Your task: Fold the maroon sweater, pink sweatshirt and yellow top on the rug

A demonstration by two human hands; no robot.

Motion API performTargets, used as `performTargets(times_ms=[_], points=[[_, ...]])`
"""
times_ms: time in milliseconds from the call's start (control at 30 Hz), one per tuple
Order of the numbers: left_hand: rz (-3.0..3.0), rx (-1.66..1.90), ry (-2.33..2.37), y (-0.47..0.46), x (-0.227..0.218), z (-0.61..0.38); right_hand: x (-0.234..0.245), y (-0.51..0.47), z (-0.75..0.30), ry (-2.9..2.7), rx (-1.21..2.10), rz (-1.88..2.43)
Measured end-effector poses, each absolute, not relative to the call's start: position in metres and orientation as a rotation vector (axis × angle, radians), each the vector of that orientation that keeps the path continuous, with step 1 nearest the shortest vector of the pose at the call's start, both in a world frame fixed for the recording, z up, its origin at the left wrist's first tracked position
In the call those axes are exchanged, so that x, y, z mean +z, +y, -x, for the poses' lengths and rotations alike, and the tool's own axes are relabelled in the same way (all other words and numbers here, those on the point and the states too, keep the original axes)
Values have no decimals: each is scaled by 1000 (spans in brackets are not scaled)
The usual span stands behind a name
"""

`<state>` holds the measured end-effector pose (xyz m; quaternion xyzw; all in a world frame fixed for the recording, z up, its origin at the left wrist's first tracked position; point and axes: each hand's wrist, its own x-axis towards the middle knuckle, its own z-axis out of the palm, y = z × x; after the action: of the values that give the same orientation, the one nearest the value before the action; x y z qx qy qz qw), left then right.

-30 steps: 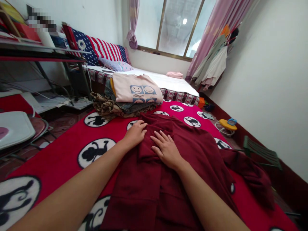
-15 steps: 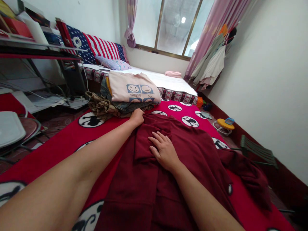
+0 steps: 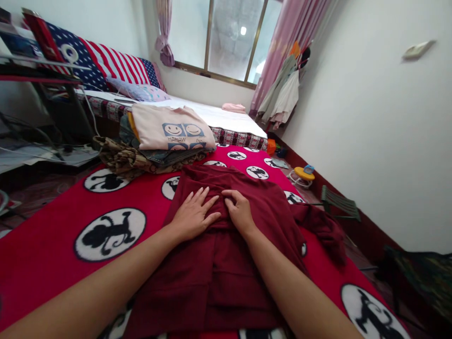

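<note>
The maroon top [image 3: 229, 254] lies on the red blanket [image 3: 52, 268], just before the clothes pile [image 3: 169, 127]. The left hand [image 3: 194, 214] rests on it, fingers spread and released; the right hand's [image 3: 239, 209] fingers curl against it, whether pinching cloth cannot be told. The stool [image 3: 304, 174] bears a blue object [image 3: 309, 169].

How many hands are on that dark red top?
2. The left hand lies flat with fingers spread on the dark red top; the right hand is just beside it, fingers bent. No other hands show.
</note>
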<state>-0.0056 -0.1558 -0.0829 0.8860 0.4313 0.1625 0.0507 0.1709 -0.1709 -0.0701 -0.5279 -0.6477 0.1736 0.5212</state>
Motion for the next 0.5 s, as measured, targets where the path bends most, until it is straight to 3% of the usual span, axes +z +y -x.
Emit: performTargets(times_ms=[133, 300, 500], points=[[-2710, 537, 1317, -153, -83, 5, -48, -197, -229, -1539, 384, 1345], [-2722, 583, 1334, -155, -86, 1, -21, -233, -341, -1657, -226, 2001], [-2737, 557, 1331, -157, -84, 1, -15, -250, -413, -1748, -188, 2614]])
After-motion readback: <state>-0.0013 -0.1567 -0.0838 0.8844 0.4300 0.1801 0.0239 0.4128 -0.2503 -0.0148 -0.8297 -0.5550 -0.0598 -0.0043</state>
